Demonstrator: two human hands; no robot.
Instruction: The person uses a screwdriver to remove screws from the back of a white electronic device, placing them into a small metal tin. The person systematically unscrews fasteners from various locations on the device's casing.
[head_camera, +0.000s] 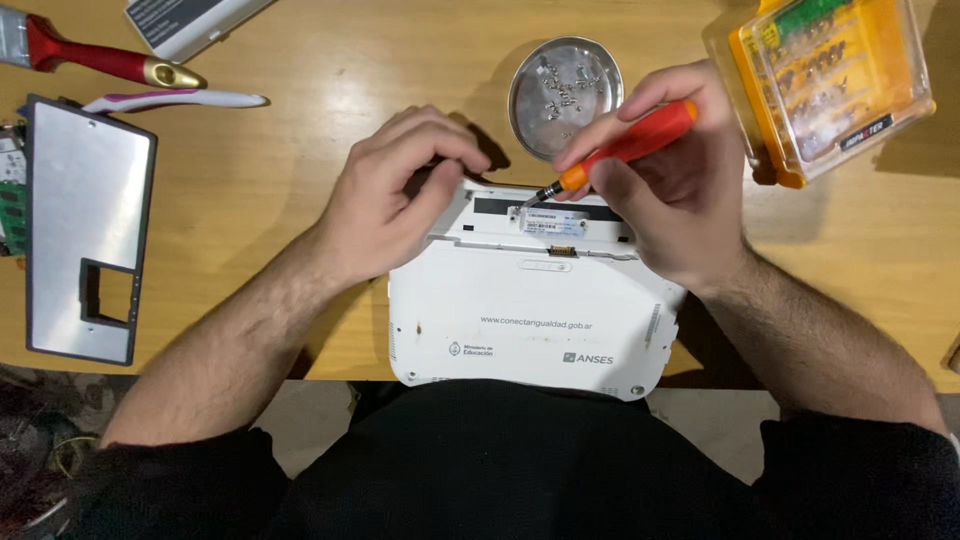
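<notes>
A small white laptop (520, 320) lies bottom-up on the wooden table (300, 120), its near edge over the table's front. My right hand (680, 190) grips an orange-handled screwdriver (625, 145), whose tip rests on the laptop's far edge by a labelled strip. My left hand (400, 190) rests on the laptop's far left corner, fingers curled down onto it.
A round metal dish (566, 95) with several screws sits just beyond the laptop. A yellow bit case (830, 85) stands at far right. At left lie a silver panel (88, 230), a white-and-pink tool (175, 99) and a red-handled brush (90, 58).
</notes>
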